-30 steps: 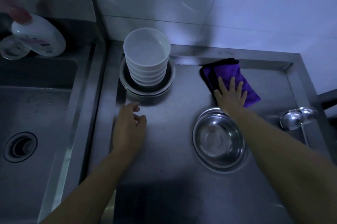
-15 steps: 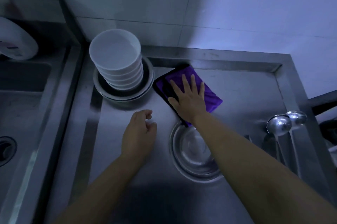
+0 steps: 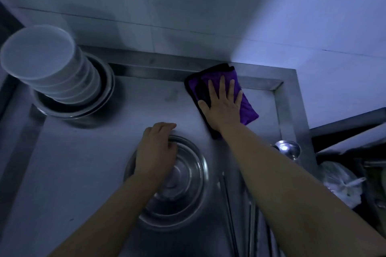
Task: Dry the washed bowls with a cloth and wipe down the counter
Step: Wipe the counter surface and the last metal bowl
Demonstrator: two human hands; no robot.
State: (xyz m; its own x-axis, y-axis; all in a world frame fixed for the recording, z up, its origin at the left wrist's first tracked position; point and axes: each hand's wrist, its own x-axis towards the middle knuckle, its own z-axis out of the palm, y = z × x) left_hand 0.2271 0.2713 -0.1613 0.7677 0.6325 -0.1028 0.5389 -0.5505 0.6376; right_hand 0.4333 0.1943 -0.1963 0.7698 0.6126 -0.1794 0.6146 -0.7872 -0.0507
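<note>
- While the right hand (image 3: 223, 108) lies flat on the purple cloth (image 3: 246, 108), fingers straight and spread, the step in hand looks to be the wiping of the counter (image 3: 83, 173), not the drying of bowls
- Cloth and right hand sit at the far right corner of the counter, close against the raised back edge
- Just left of the right forearm, the left hand (image 3: 155, 150) hovers over or rests on the far rim of a metal bowl (image 3: 183, 189); its fingers are loosely curled, and I cannot tell whether they have hold of the rim
- Far to the left of both hands stands a stack of white bowls (image 3: 52, 72) nested in a metal basin (image 3: 96, 106), blurred in this view; by how they are stacked, they seem done with
- Under the right forearm lie a ladle (image 3: 288, 149) and some long metal handles, which could get in the way of a wide sweep
- Next, by my guess, the cloth has to be drawn across the bare steel toward the body, with steady flat pressure
- To clear the patch beneath the metal bowl, the left hand would need to lift or slide it aside
</note>
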